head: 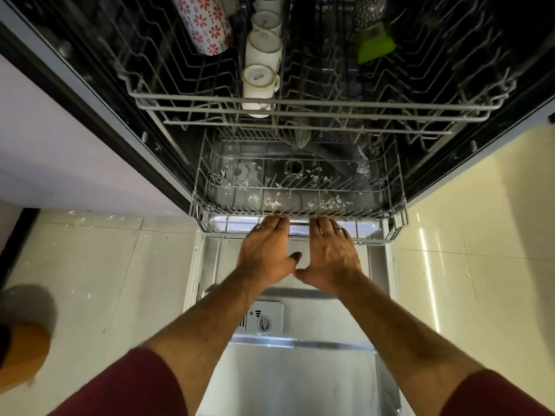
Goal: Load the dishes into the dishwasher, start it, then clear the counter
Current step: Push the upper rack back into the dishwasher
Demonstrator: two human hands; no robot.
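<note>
Dishwasher, door folded down flat toward the viewer; detergent box w/ round dial on its inner face.

Lower rack: pulled partway out over the door, no dishes in it; pale food scraps scattered along the wires and the tub floor beneath.

Left hand: palm down, fingers reaching fwd onto the front rail of the lower rack, tips hooked over the wire. Right hand: same pose just beside it, ring on one finger, fingertips curled over the same rail. Thumbs nearly touch between the two. Dark red sleeves on both arms.

Upper rack: above and further in. Contents: row of white cups upside down along the centre, front one w/ printed base; red-flowered white tumbler lying tilted at left; green item at right, type unclear.

Floor: pale tiles, both sides of door, a few specks. Orange rounded object at left edge, blurred, can't identify.
</note>
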